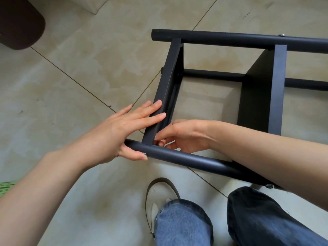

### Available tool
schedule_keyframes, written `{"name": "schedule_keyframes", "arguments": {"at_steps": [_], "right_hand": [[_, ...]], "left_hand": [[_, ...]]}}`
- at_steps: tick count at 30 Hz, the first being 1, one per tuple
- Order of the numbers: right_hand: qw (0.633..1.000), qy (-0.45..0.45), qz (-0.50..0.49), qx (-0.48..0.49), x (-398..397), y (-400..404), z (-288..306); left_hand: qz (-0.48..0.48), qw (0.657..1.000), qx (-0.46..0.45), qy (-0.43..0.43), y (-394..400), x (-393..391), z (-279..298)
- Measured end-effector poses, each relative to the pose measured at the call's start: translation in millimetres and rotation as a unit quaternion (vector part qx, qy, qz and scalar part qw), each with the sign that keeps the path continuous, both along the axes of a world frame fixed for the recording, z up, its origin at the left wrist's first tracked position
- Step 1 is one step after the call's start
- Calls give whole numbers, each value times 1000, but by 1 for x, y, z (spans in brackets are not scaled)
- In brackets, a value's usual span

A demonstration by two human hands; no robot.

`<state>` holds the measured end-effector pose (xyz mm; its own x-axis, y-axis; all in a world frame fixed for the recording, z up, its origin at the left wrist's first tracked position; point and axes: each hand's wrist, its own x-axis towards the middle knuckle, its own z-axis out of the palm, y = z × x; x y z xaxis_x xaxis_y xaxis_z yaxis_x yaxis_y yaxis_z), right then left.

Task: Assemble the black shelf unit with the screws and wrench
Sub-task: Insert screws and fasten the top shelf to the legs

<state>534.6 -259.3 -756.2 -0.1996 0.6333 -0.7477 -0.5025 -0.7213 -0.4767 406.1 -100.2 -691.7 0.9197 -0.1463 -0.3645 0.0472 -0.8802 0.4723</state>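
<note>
The black shelf unit (186, 159) lies on its side on the tiled floor, with round tubes front and back (230, 38) and flat panels (168, 77) between them. My left hand (124, 128) rests with straight fingers on the near end of the left panel. Its thumb presses a silver screw head (144, 154) on the front tube. My right hand (184, 135) reaches in from the right just inside that joint. Its curled fingers pinch a small silvery metal piece (169, 143), mostly hidden. A second panel (276, 86) stands further right.
A dark brown rounded object (19, 22) sits at the top left, a green patterned thing (5, 189) at the left edge. My jeans-clad legs (181, 224) and a light shoe (156, 208) are just below the front tube. More screw heads (281, 34) show on the tubes.
</note>
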Motion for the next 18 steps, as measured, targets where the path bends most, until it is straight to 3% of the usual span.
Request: {"name": "schedule_keyframes", "arguments": {"at_steps": [10,18], "right_hand": [[1000,8,-10,23,-1,0,2],[999,-49,-5,10,-5,2,1]], "left_hand": [[8,1000,-9,6,0,0,2],[7,1000,-9,8,0,0,1]]}}
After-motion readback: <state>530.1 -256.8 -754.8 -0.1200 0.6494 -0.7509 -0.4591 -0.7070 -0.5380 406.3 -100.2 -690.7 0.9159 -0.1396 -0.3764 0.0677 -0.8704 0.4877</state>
